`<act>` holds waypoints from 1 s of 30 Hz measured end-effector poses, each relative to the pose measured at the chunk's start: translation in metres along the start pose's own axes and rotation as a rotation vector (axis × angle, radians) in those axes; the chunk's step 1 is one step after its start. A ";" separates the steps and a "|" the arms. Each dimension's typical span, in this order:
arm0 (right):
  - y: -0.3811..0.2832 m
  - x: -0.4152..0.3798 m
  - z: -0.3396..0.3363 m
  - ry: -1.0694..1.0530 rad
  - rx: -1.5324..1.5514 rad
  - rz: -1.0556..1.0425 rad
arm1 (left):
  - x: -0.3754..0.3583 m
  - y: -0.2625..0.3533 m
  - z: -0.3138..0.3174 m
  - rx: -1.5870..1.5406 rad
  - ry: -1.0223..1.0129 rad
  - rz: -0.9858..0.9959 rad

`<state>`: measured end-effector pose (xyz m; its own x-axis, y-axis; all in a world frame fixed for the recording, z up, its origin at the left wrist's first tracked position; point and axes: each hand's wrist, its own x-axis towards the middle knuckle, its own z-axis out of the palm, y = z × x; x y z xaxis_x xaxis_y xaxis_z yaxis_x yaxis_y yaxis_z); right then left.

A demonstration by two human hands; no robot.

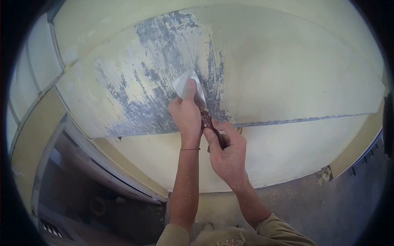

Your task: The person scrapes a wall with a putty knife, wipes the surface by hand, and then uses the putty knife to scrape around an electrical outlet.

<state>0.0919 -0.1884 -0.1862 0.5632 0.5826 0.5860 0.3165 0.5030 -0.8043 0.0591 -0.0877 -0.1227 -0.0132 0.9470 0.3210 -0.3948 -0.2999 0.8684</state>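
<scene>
A trowel with a pale, pointed metal blade (pixel 180 84) and a dark red handle (pixel 205 118) is held up against the wall panel (pixel 283 74). My left hand (pixel 186 116) is closed around the lower blade, with one digit stretched up along its face. Below it, my right hand (pixel 230 158) grips the handle's end, thumb towards me. The blade's tip points up at a patch of scraped wall (pixel 156 65), where blue-grey shows through torn cream paint. Light flakes dot the handle and both hands.
Smooth cream paint covers the panel's right half, above a chipped lower edge (pixel 303 120). Down at the left is a dark opening (pixel 94 197) with a frame. Flakes are scattered over the grey floor (pixel 303 201). A bluish rail (pixel 361 158) runs along the right side.
</scene>
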 end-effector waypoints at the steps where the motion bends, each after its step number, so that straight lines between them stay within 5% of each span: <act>1: -0.002 0.000 0.001 0.007 0.024 -0.007 | 0.000 0.001 -0.001 -0.036 -0.010 0.009; 2: 0.000 -0.006 -0.002 0.004 0.020 -0.005 | -0.008 -0.008 -0.006 0.149 0.011 0.042; 13: -0.006 -0.004 -0.016 -0.051 -0.004 0.072 | -0.012 -0.027 0.003 -0.191 0.050 -0.103; 23: -0.008 0.006 -0.015 -0.072 -0.151 0.010 | -0.005 -0.013 0.007 -0.233 0.037 0.002; 26: -0.008 -0.001 -0.014 -0.003 -0.029 0.006 | -0.008 -0.013 0.005 0.047 0.091 0.089; 30: -0.010 0.001 -0.012 0.012 0.004 0.090 | -0.005 -0.003 0.003 -0.114 -0.051 -0.085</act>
<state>0.0983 -0.2008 -0.1786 0.5982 0.6182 0.5098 0.2612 0.4510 -0.8534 0.0632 -0.0922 -0.1254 0.0703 0.9604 0.2697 -0.4947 -0.2012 0.8454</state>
